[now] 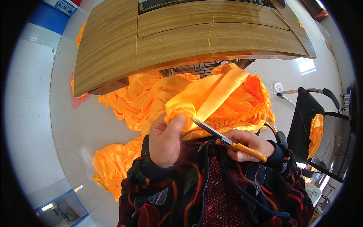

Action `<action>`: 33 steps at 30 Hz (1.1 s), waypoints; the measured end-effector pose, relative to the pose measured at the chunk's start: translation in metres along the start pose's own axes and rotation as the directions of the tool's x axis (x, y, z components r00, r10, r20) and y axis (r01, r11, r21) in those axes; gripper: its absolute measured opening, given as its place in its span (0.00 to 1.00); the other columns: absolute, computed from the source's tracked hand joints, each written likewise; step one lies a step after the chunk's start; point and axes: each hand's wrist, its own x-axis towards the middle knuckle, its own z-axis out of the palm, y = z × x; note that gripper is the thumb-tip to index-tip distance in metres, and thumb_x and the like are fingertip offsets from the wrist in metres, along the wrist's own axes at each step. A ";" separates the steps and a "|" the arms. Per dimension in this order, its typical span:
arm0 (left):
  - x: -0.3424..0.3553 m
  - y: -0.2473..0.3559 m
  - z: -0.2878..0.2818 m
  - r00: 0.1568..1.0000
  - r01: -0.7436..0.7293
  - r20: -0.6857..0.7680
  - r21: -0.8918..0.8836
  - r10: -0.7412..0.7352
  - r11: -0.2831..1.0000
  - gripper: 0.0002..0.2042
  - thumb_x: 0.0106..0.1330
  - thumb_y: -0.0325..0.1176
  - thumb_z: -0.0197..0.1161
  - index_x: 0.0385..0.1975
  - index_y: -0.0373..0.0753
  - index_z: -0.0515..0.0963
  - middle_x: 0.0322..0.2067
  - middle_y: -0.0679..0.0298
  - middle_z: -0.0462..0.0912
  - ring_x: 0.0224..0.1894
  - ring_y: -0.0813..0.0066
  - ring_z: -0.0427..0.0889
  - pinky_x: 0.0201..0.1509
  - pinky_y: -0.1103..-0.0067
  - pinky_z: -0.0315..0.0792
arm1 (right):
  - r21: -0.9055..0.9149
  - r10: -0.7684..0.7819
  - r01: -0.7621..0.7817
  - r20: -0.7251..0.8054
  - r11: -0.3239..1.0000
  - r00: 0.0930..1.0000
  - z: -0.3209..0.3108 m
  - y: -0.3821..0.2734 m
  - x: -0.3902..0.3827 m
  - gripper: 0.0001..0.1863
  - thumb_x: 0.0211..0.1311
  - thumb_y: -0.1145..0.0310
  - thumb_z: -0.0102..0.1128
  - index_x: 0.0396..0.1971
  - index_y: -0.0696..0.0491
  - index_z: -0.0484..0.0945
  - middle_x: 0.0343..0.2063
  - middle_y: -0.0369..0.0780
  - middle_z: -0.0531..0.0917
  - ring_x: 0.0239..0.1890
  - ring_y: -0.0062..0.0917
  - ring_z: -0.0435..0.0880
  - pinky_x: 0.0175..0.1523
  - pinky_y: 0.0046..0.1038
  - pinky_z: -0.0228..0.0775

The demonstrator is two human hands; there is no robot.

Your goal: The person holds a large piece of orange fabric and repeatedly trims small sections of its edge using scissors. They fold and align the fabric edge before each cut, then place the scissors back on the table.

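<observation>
Bright orange satin cloth (211, 99) lies bunched over my lap and spills under the table edge. My left hand (165, 145) pinches a fold of it, thumb pressed on top. In my right hand (249, 143) is a pointed bladed tool (246, 151) with a dark metal blade and an orange-yellow handle; whether it is snips or a knife I cannot tell. Its tip reaches the cloth just right of my left thumb. Gathered ruffles (242, 118) run along the cloth's right side.
A brown wooden sewing table (109, 45) stands ahead, with loose threads on it and a dark machine bed (166, 4) at its far edge. More orange cloth (113, 160) lies on the floor at left. A black chair (302, 121) stands at right, orange cloth draped on it.
</observation>
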 end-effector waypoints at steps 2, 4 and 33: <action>0.000 0.000 0.001 1.000 -0.013 -0.001 0.005 0.013 1.000 0.10 0.70 0.29 0.54 0.47 0.34 0.77 0.46 0.61 0.80 0.50 0.73 0.77 0.59 0.71 0.69 | 0.005 0.008 -0.008 -0.005 1.000 1.000 0.000 0.000 0.000 0.26 0.65 0.58 0.61 0.56 0.55 0.66 0.29 0.31 0.75 0.32 0.13 0.70 0.39 0.18 0.63; -0.001 0.000 0.002 1.000 -0.018 0.008 -0.026 0.018 0.999 0.10 0.70 0.29 0.54 0.46 0.34 0.77 0.46 0.61 0.80 0.49 0.74 0.78 0.58 0.71 0.69 | 0.003 0.011 -0.011 -0.002 1.000 1.000 0.000 -0.001 0.000 0.26 0.65 0.58 0.61 0.56 0.55 0.66 0.29 0.31 0.75 0.32 0.13 0.70 0.39 0.18 0.63; 0.000 0.000 0.003 1.000 -0.018 0.010 -0.001 0.018 1.000 0.10 0.70 0.28 0.55 0.46 0.33 0.77 0.45 0.62 0.81 0.48 0.75 0.78 0.57 0.74 0.69 | 0.015 0.048 -0.048 0.000 0.999 0.999 0.000 -0.003 0.000 0.25 0.66 0.57 0.59 0.57 0.54 0.66 0.31 0.30 0.73 0.34 0.13 0.69 0.41 0.18 0.62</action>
